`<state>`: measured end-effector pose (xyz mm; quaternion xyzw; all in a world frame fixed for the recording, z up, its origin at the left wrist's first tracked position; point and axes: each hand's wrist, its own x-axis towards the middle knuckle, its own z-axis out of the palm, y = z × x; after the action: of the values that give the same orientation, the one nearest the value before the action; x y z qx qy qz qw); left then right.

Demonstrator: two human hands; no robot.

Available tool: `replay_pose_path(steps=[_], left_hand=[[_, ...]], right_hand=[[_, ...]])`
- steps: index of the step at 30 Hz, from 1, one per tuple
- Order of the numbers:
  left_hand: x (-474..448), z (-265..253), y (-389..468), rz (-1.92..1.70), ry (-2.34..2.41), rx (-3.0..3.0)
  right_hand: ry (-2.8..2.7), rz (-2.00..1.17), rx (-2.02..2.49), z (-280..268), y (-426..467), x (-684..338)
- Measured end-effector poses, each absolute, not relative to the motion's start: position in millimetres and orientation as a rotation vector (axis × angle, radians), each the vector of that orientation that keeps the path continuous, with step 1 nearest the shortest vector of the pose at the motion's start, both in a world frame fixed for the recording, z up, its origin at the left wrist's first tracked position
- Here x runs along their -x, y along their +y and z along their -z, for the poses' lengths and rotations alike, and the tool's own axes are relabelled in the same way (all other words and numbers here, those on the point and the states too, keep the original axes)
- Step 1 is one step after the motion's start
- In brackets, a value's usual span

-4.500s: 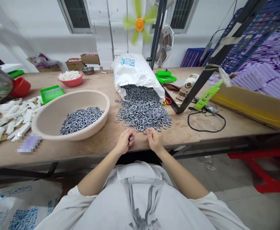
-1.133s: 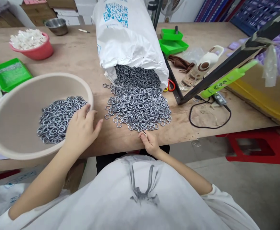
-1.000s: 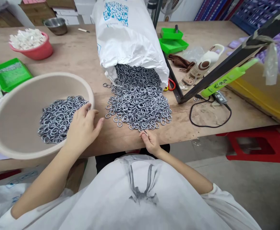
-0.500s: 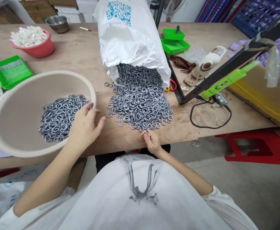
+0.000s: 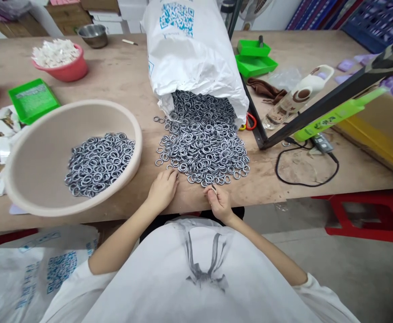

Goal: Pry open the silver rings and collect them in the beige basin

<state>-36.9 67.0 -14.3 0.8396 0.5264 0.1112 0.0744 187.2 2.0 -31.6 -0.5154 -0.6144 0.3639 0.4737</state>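
Observation:
A heap of grey metal rings (image 5: 206,152) spills from the mouth of a white sack (image 5: 196,67) onto the table. At the heap's front left edge, my left hand (image 5: 162,190) rests low with fingers curled together beside the nearest rings; whatever its fingertips hold is hidden. My right hand (image 5: 219,205) is closed at the heap's front edge around a small tool (image 5: 214,189) with a dark tip, mostly covered by the fingers. To the left stands a large beige basin (image 5: 31,148) with many more grey rings (image 5: 100,163) in it.
A slanting black metal frame (image 5: 317,107) stands at right, near a bottle (image 5: 297,96) and a black cable (image 5: 277,168). Green trays (image 5: 255,65) sit behind. At left are a green tray (image 5: 33,101), a pink bowl (image 5: 61,72) of white pieces and a steel bowl (image 5: 93,36).
My left hand has left the basin's rim and moved right to the front left of the ring heap. My right hand stays at the heap's front edge with the small tool. The view has shifted slightly.

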Motion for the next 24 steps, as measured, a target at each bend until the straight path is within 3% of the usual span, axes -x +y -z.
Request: replay_pose_path(steps=[10,17,24], left_hand=[[40,21,69,-0.331,1.566,-2.472],[30,10,58,-0.742,1.358,-2.112],[9,16,48,-0.927,1.167,-1.814]], right_hand=[[-1.478,-0.894,1.254,36,1,-189],[-1.47,-0.842,1.261,28,10,-178],[-1.442,-0.981,1.195,23,30,-153]])
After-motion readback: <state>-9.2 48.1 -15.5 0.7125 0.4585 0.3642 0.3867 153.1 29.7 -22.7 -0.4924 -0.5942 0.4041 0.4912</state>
